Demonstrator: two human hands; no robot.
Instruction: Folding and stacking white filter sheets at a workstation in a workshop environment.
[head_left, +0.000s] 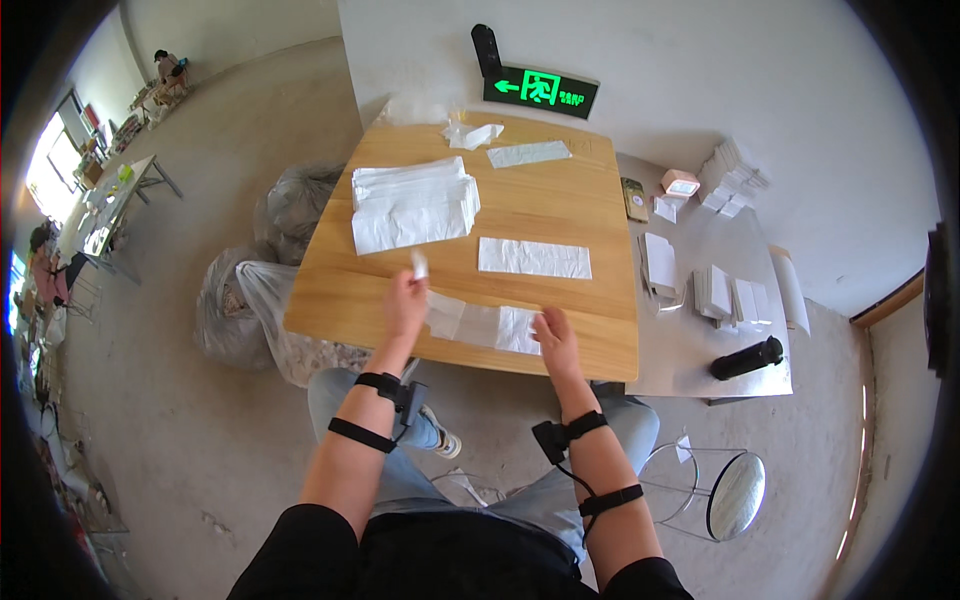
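My left hand [405,303] is closed at the near side of the wooden table [560,205], with a small white piece [419,265] sticking up from its fingers. Beside it begins a thin, partly see-through white strip [480,322] that stretches across to my right hand [557,337]. The fingers of my right hand are curled at the strip's right end. Just beyond lies a second flat, creased white strip [535,258]. A thick stack of white sheets [412,205] rests farther left. At the far edge are another strip [529,153] and a crumpled white piece [475,135].
Clear plastic bags [235,305] stand on the floor left of the table. On a metal side table [690,355] at right are white card stacks [657,265], a phone [635,200] and a black bottle [746,358]. A round stool [736,497] stands nearby.
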